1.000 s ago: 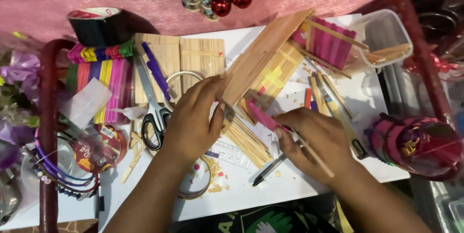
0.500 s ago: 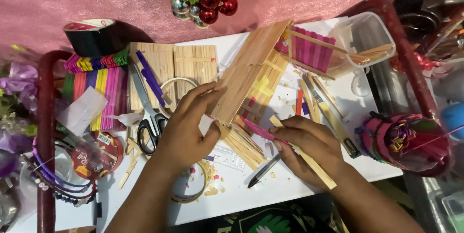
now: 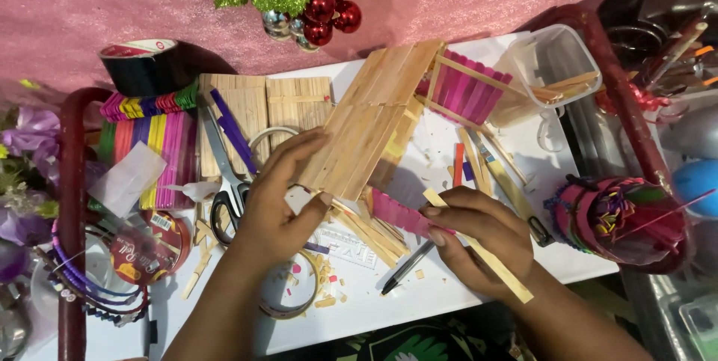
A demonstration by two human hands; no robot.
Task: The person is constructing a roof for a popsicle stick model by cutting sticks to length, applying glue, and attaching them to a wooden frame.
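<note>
Over at the left edge sit purple flowers [image 3: 19,151] and a roll of black tape [image 3: 142,62], with a fan of coloured craft sticks [image 3: 146,148] below it. Next come scissors [image 3: 224,181] lying beside two flat panels of plain sticks [image 3: 265,110]. The left hand [image 3: 280,207] has its fingers spread wide and laid against the lower end of the stick house roof [image 3: 374,125], a slanted panel of plain wooden sticks at the middle of the white table [image 3: 449,294]. The right hand [image 3: 479,237] pinches a pink stick piece [image 3: 400,213] at the roof's foot and also grips a long plain stick [image 3: 493,260]. Further right stands a clear plastic tub [image 3: 557,65]
</note>
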